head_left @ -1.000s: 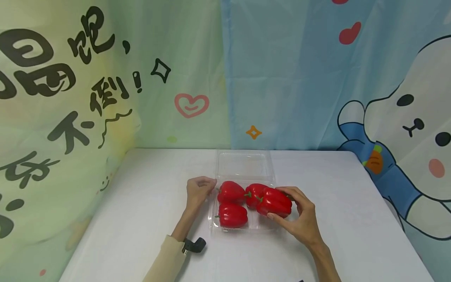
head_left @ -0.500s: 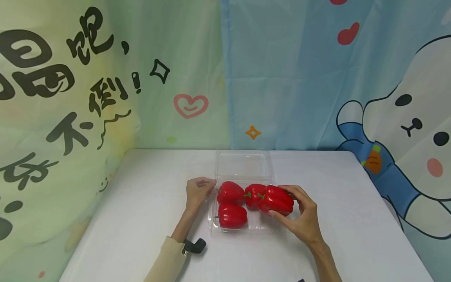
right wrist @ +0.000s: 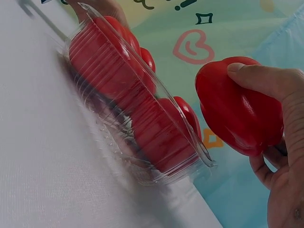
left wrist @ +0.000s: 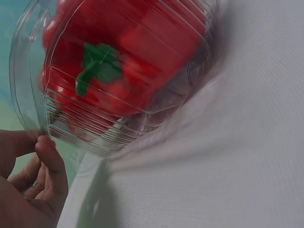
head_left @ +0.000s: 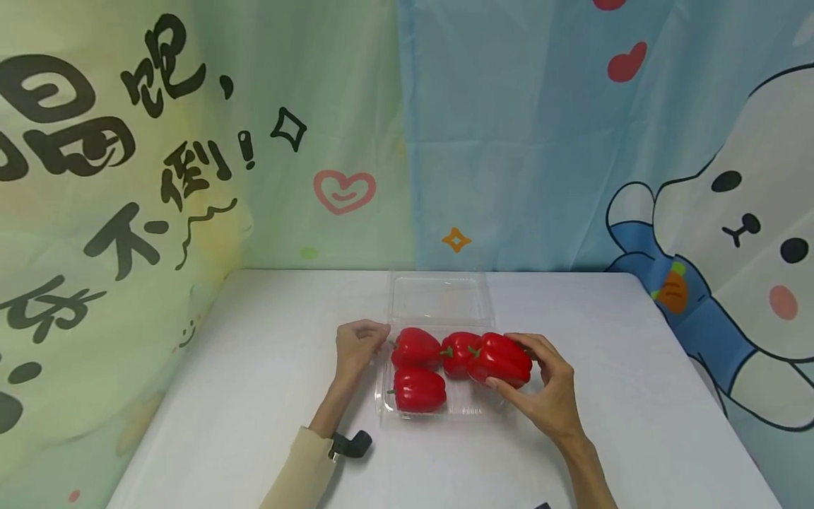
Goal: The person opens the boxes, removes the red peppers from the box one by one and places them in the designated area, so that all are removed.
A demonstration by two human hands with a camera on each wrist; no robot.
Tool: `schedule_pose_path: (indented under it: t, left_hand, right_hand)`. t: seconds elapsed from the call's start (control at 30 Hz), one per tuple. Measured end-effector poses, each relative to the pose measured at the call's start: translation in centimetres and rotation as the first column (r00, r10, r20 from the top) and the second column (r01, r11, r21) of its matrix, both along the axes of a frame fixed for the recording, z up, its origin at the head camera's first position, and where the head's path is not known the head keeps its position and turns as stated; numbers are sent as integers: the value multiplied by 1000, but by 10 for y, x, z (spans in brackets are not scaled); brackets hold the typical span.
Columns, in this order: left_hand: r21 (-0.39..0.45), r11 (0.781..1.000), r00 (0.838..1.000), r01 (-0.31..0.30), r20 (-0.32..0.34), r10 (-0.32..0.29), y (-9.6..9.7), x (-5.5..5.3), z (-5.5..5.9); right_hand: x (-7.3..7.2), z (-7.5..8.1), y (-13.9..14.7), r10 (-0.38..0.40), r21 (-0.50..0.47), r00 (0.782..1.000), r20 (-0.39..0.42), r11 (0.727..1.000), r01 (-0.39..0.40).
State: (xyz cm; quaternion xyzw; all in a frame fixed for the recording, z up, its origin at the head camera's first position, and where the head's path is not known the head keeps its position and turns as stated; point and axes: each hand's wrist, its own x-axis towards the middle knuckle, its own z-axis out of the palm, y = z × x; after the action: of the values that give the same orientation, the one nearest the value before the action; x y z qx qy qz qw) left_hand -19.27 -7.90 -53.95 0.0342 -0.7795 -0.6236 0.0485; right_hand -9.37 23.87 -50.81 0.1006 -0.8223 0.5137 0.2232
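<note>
My right hand (head_left: 543, 392) grips a red bell pepper (head_left: 500, 359) between thumb and fingers. In the right wrist view this bell pepper (right wrist: 240, 107) is raised, apart from the rim of a clear plastic clamshell container (right wrist: 142, 178). Three more red bell peppers lie inside: one at the back left (head_left: 416, 347), one at the front left (head_left: 420, 389) and one at the back right (head_left: 459, 353), partly behind the held one. My left hand (head_left: 360, 346) pinches the container's left rim; the left wrist view shows thumb and finger (left wrist: 47, 152) on the rim (left wrist: 21, 95).
Hinged open, the container's clear lid (head_left: 440, 298) lies flat towards the table's back edge. A white cloth covers the table (head_left: 267, 353). Printed curtains (head_left: 331, 127) hang behind and at the sides. A black strapped device (head_left: 352, 444) sits on my left wrist.
My right hand has shifted slightly right and a little up in the head view, carrying the bell pepper with it. The left hand keeps its place on the rim.
</note>
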Motion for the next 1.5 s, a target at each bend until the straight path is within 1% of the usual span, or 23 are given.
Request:
schedule_pose_path:
  t: [0.23,0.43,0.57,0.73,0.9,1.3,1.5]
  left_hand:
    - [6,1000,1000,3,6,-3,0,-3,0]
    - [21,1000,1000,11,10,-12,0,-4,1]
    - [7,1000,1000,6,6,-6,0,-2,1]
    - [3,1000,1000,2,5,-2,0,0,-1]
    - [11,1000,1000,6,8,-6,0,0,-2]
    - [3,1000,1000,5,10,-5,-1,0,-3]
    - [2,1000,1000,9,12,-9,-1,-1,-2]
  right_hand:
    - [-5,1,1,-2,11,1000,-25,1000,2]
    - [-8,1,-1,-9,-15,999,-52,1000,8]
    - [-8,0,-2,-31,-36,997,-71,999,28]
    - [-9,-1,-2,-61,-51,996,-64,997,58]
    - [-9,0,-2,-73,-60,996,-59,996,69]
    - [-11,-4,2,-104,-53,991,-84,994,100]
    - [-11,-3,2,-137,-66,988,-65,989,133]
